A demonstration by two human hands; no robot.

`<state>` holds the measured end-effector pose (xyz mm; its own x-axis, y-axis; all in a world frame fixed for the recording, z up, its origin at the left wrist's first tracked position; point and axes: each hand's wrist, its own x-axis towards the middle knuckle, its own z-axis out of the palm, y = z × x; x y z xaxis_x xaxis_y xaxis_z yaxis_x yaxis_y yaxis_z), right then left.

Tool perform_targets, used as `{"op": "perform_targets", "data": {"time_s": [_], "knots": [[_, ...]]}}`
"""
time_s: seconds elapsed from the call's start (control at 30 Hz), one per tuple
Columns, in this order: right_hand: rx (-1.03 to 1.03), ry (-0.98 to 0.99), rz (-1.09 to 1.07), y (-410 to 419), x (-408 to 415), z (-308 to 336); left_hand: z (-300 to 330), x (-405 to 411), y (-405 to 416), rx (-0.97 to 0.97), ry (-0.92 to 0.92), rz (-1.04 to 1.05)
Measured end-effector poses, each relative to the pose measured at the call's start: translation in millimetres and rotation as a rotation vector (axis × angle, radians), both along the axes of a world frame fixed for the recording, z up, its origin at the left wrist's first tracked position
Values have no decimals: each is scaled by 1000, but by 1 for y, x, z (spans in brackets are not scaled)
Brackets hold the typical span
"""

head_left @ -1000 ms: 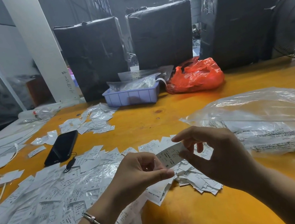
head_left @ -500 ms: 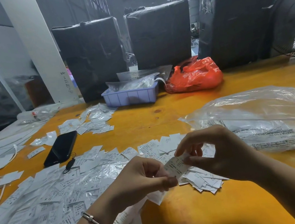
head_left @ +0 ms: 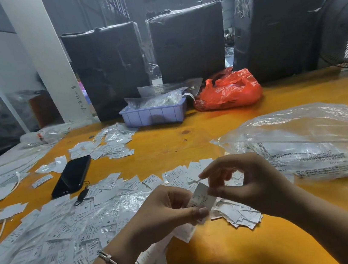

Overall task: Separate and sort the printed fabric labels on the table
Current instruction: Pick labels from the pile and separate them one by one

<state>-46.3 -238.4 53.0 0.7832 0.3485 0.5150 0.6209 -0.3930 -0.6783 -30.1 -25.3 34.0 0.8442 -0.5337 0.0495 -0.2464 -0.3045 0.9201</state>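
A white printed label point(head_left: 203, 197) stands tilted between both hands above the yellow table point(head_left: 192, 142). My left hand point(head_left: 167, 215) pinches its lower end, and a strip of joined labels point(head_left: 151, 262) hangs from that hand toward me. My right hand point(head_left: 249, 181) pinches the label's upper right side with thumb and fingers. A wide spread of loose labels point(head_left: 55, 233) covers the table at the left. A small heap of separated labels point(head_left: 240, 214) lies under my right hand. A further group of labels point(head_left: 107, 144) lies at the far left.
A black phone point(head_left: 73, 176) lies among the labels. A clear plastic bag point(head_left: 304, 142) lies at the right. A purple tray point(head_left: 155, 114) and a red bag point(head_left: 227, 90) sit at the back, before black wrapped boxes point(head_left: 187, 42). Fans stand at both sides.
Both hands have come down and toward me with the label. The label has turned from lying flat between the fingertips to standing tilted, and my right fingers have shifted along its upper edge.
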Motion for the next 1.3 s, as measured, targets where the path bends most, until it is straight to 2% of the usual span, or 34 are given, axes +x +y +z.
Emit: {"op": "perform_targets", "data": {"time_s": [0.23, 0.5, 0.6, 0.67, 0.73, 0.8, 0.93, 1.03, 1.17, 1.3], "knots": [[34, 17, 32, 8, -2, -3, -1, 0, -2, -9, -48, 54], [28, 187, 134, 10, 3, -12, -1, 1, -1, 17, -68, 37], [18, 180, 115, 5, 7, -12, 0, 1, 0, 37, -43, 56], [-63, 79, -13, -6, 14, -12, 1, 2, 2, 49, -36, 77], [-233, -30, -210, -20, 23, -13, 2, 4, 5, 75, -66, 134], [-357, -63, -380, -33, 32, -16, 3, 6, 10, 93, -103, 228], [-471, 20, -668, -55, 47, -22, 7, 12, 23, 151, -163, 517], [-493, 132, -869, -70, 52, -24, 8, 18, 34, 292, -199, 688], [-599, 235, -949, -90, 56, -25, 4, 20, 39, 641, -169, 732], [-727, 296, -967, -95, 59, -28, 3, 18, 38, 756, -238, 769]]}}
